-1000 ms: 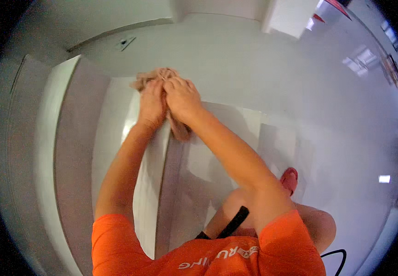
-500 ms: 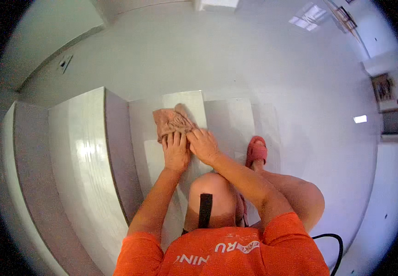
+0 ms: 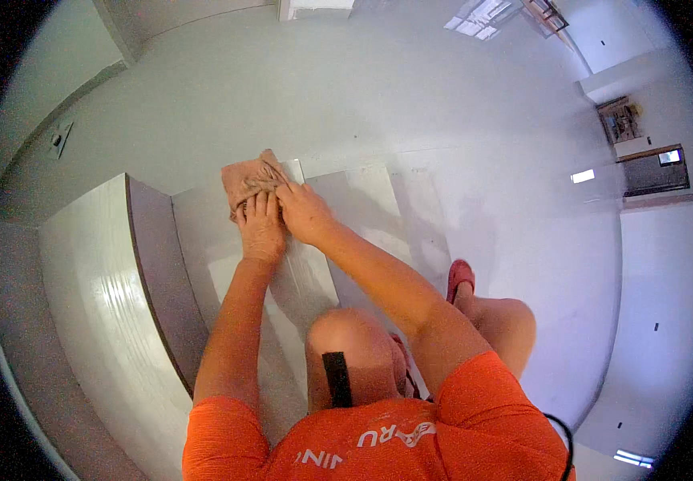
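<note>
A crumpled pinkish-brown cloth [image 3: 242, 178] lies bunched at the far end of a pale, glossy step [image 3: 301, 268]. My left hand [image 3: 262, 234] presses down on the cloth's near edge, fingers bent over its folds. Beside it, my right hand [image 3: 306, 215] has its fingers closed on the cloth's right side; its fingertips are partly hidden. The two hands nearly touch. Both forearms reach forward from the lower edge, on either side of my bent knee [image 3: 348, 341].
Higher steps with dark edges [image 3: 158, 309] rise on the left. Lower steps [image 3: 370, 200] descend to the right, where my foot wears a red slipper [image 3: 460, 276]. A pale floor [image 3: 346, 88] spreads beyond. A black cable [image 3: 564, 437] hangs at lower right.
The hands and cloth have slid farther forward along the step, and the arms are stretched out more. The whole view has shifted and turned slightly.
</note>
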Motion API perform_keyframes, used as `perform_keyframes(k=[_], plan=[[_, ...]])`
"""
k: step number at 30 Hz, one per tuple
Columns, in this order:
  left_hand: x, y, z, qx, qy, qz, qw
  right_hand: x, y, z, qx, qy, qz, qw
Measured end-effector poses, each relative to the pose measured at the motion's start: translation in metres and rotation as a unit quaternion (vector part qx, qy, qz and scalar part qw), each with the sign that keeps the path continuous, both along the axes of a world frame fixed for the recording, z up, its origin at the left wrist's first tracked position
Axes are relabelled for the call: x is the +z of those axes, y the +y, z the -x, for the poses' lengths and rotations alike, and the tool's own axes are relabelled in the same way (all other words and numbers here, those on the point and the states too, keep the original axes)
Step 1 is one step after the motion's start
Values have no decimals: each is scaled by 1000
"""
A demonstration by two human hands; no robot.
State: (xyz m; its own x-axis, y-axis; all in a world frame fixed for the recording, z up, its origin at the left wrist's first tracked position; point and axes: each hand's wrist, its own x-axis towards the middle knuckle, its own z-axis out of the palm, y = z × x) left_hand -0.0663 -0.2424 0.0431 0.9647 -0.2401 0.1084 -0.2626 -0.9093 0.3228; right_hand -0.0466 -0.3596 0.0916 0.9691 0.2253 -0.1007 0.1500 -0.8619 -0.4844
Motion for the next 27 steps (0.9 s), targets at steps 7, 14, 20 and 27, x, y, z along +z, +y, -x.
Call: perform_keyframes(k=[7,14,20,27], plan=[[0,-17,-34,47,-17,-21,999,-4,-7,-28,-19,-25,-20,999],[6,-45,-27,35,-17,25,999,-3,-42,-24,-13,-90,-127,988],[-13,-148,9,-202,41,-71,976,-76,-161,62,-118,5,-125,985],[-15,-244,-20,-206,152,9,967,-60,-253,58,-194,-28,-68,978]])
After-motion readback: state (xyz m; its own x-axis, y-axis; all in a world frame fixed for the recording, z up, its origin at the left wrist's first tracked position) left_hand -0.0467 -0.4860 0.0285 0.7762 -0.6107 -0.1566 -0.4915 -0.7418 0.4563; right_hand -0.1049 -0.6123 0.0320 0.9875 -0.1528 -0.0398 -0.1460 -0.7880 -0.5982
